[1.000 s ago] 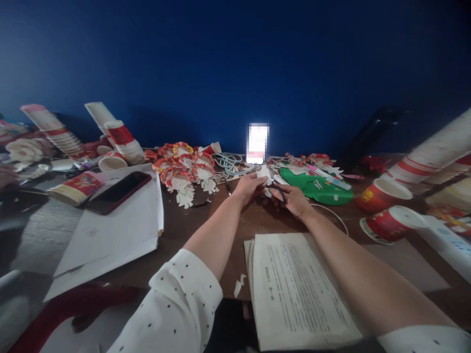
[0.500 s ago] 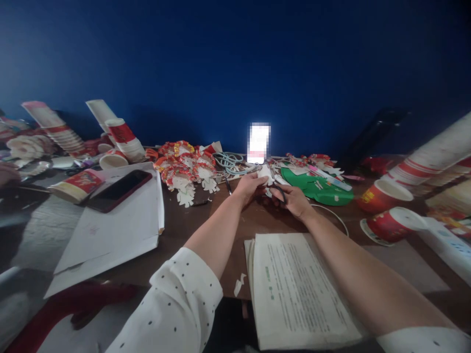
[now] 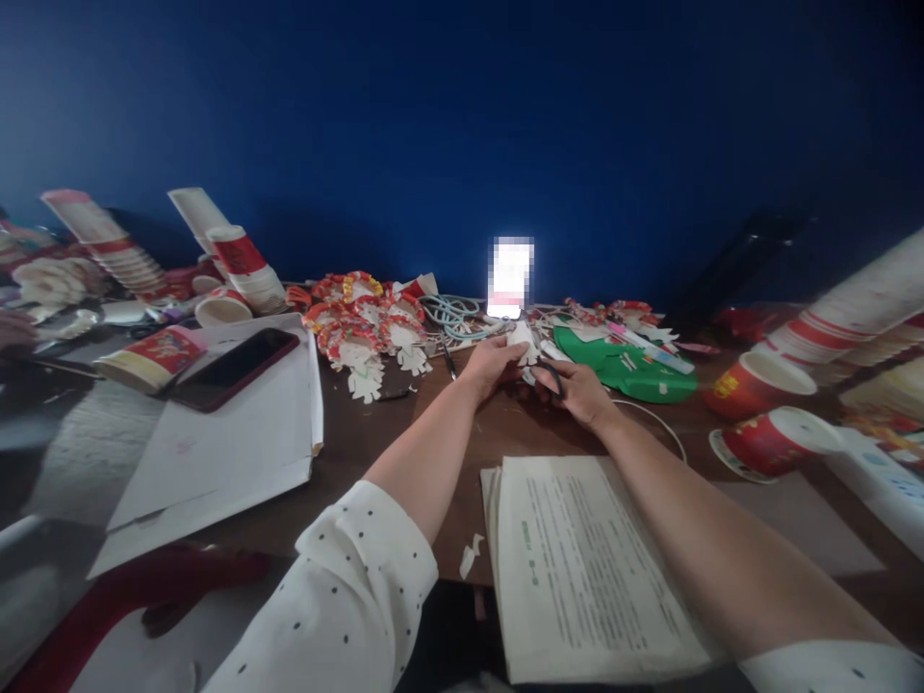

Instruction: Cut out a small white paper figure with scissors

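Pinched in my left hand (image 3: 494, 366) is a small white paper piece (image 3: 521, 339), raised above the brown table. My right hand (image 3: 577, 393) grips scissors (image 3: 554, 377) by a dark handle loop; their blades are mostly hidden by the fingers and the paper. Both hands are close together, with the scissors at the paper's lower right edge. Just behind them a lit phone (image 3: 506, 289) stands upright against the blue wall. A green sheet (image 3: 628, 368) with pens on it lies right of my hands. A pen (image 3: 449, 358) is left of them.
Red paper-cup figures (image 3: 365, 313) with white cutouts are piled left of centre. A booklet (image 3: 577, 568) lies in front of me. At left, a dark phone (image 3: 237, 369) rests on white sheets (image 3: 238, 452). Red cups (image 3: 776, 443) and stacked cups (image 3: 852, 303) stand at right.
The white paper piece has turned slightly in my left hand. Both hands keep nearly the same place, and the whole view has shifted a little.
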### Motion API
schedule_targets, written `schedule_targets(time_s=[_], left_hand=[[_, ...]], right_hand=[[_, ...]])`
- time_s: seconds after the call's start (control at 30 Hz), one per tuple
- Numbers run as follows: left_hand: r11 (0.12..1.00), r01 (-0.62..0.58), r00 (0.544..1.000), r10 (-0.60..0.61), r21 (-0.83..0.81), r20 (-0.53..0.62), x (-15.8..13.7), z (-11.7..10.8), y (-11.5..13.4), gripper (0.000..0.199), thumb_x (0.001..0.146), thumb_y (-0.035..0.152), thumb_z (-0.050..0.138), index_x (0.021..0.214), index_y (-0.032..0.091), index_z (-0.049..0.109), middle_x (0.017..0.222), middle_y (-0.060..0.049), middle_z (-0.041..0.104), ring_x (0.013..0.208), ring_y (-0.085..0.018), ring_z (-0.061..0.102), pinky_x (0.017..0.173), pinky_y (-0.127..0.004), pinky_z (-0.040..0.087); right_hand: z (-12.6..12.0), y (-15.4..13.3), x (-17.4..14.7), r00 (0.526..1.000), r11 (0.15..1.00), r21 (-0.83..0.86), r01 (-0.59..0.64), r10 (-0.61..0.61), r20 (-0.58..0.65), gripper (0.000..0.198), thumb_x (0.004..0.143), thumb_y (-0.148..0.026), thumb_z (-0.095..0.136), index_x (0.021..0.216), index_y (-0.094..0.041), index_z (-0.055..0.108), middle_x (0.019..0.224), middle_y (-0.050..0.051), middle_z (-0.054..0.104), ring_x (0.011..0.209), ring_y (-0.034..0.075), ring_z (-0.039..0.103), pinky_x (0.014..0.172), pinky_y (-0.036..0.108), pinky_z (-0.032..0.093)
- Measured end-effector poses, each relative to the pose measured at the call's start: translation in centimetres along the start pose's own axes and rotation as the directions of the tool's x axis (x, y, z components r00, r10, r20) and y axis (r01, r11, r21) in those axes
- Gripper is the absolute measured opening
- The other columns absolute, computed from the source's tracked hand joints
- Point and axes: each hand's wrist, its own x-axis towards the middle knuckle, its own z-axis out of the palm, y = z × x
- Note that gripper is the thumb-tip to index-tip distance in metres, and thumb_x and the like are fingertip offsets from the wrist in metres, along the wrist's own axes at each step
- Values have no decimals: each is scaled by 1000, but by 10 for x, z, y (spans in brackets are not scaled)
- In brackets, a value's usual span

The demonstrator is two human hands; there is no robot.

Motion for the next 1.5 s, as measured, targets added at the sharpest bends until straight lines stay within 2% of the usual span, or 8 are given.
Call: schedule_targets(time_s=[0.23, 0.4, 0.63, 1.0, 1.27, 1.5], left_hand=[[1000, -18, 999, 19, 24, -35, -1, 1, 1, 11, 77, 18, 80, 79, 15, 70, 66, -1, 66, 56, -10, 56, 60, -25, 49], [999, -20, 999, 21, 31, -38, -1, 2, 1, 16, 74, 21, 84, 79, 15, 70, 65, 0, 66, 55, -9, 55, 58, -24, 47], [999, -34, 999, 33, -14, -24, 0, 0, -1, 12, 77, 21, 82, 82, 15, 73, 70, -2, 69, 59, -11, 60, 63, -26, 50], [999, -26, 999, 24, -44, -36, 0, 1, 0, 8, 78, 18, 78, 82, 15, 72, 70, -3, 70, 58, -12, 60, 59, -25, 50], [1000, -5, 999, 4, -25, -45, -3, 3, 2, 9, 79, 19, 78, 85, 15, 72, 65, -1, 68, 55, -10, 58, 55, -22, 48], [999, -17, 999, 16, -36, -43, -3, 4, 2, 9, 79, 17, 77, 85, 13, 71, 67, -1, 68, 54, -9, 57, 55, -22, 48]], right_hand=[[1, -1, 0, 1000, 1000, 0, 0, 0, 4, 53, 64, -72, 82, 73, -21, 72, 63, 4, 62, 56, 16, 53, 49, 28, 38], [2, -3, -1, 1000, 1000, 17, -22, 22, 6, 54, 63, -72, 82, 77, -21, 73, 65, 5, 65, 55, 16, 54, 48, 29, 39], [-1, 0, 0, 999, 999, 34, 12, -13, 38, 50, 72, -70, 78, 78, -19, 75, 74, 12, 73, 60, 19, 60, 46, 28, 36], [0, 0, 0, 999, 999, 25, -29, 28, 37, 54, 67, -72, 80, 79, -20, 74, 74, 10, 71, 58, 18, 58, 45, 28, 30], [2, -4, -1, 1000, 1000, 9, -26, 25, 15, 58, 64, -76, 79, 77, -20, 73, 65, 9, 67, 54, 17, 56, 45, 28, 34], [2, -4, -1, 999, 999, 23, -33, 33, 11, 57, 65, -74, 80, 78, -19, 74, 66, 8, 69, 55, 17, 59, 45, 26, 38]])
